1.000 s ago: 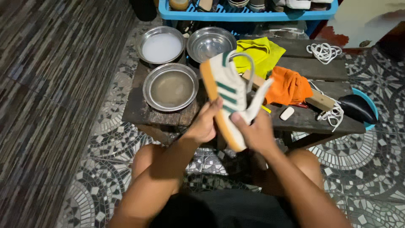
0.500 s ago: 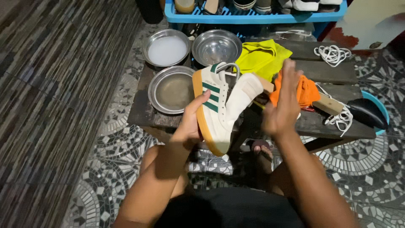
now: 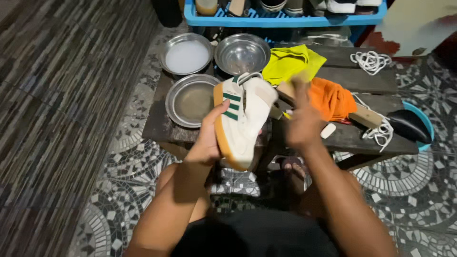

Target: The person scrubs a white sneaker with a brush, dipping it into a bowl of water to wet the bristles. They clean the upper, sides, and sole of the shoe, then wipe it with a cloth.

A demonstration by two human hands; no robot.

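Note:
My left hand grips a white sneaker with green stripes and a tan sole, held tilted above the front edge of a low dark wooden table. My right hand is blurred and raised just right of the sneaker, fingers apart, holding nothing that I can see. An orange cloth and a yellow cloth lie on the table behind that hand.
Three metal bowls sit at the table's left and back. A wooden-backed brush, white laces, a small white block and a black shoe lie to the right. A blue crate stands behind.
My right hand let go of the sneaker and moved away to the right, then came back nearer. The left hand keeps holding the sneaker, which has turned slightly.

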